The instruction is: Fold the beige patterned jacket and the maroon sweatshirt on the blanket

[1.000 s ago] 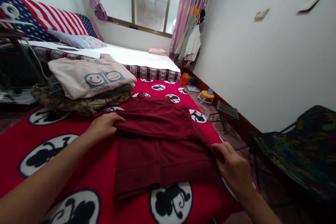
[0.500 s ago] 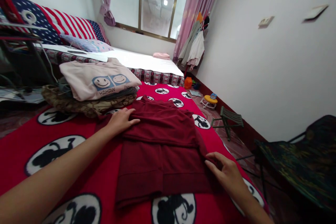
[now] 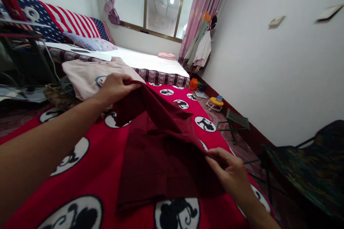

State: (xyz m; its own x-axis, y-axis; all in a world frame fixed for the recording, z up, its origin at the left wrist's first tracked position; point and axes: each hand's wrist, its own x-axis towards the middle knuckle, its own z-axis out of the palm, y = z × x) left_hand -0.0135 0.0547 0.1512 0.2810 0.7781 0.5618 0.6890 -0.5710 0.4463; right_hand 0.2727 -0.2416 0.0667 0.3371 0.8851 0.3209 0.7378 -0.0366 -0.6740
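Observation:
A dark red garment, which looks like a sweatshirt, lies partly folded on a red blanket with white-and-black cartoon ovals. My left hand pinches its far left part and holds it raised above the blanket, so a flap hangs below the fingers. On the right, my right hand grips the garment's side edge between thumb and fingers, low over the blanket. Behind my left hand lies a stack of folded clothes topped by a pale pink shirt, its print largely covered by the hand.
A bench-like bed with a white cover runs below the window. Along the right wall stand a yellow round stool, a small folding stool and a camouflage chair. At left is a cluttered rack.
My left hand has closed on the garment and lifted its left side upward; earlier that hand lay on the cloth. My right hand has shifted slightly up and left, still holding the edge.

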